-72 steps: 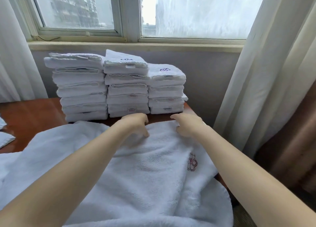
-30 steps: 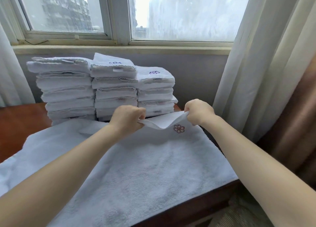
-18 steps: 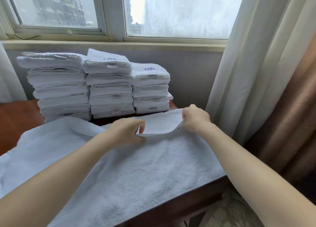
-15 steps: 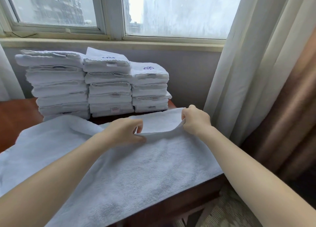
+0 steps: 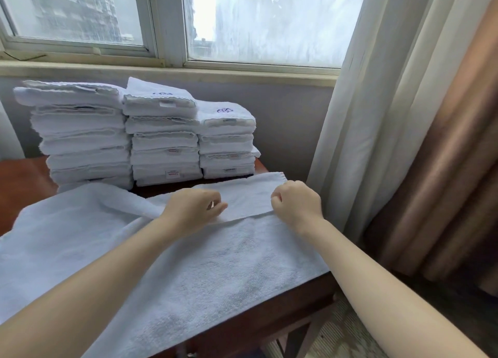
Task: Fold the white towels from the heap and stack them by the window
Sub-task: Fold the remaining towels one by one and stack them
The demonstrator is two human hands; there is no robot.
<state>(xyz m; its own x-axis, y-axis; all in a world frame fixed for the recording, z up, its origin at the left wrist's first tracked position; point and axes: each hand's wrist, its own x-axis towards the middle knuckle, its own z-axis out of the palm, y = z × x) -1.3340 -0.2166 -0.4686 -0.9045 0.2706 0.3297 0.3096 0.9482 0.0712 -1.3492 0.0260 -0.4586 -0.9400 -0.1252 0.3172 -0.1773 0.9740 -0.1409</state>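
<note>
Towel [image 5: 215, 271] edge folded over; left hand [image 5: 192, 209], right hand [image 5: 296, 204] seemingly pinching.

Soft, cool daylight, evenly bright.
It enters through the window [image 5: 269, 21], panes glaring white; shadows faint, focus sharp; wide-angle bending curves the curtain [image 5: 363, 115] beyond the worktop's [image 5: 21, 180] right edge.
</note>
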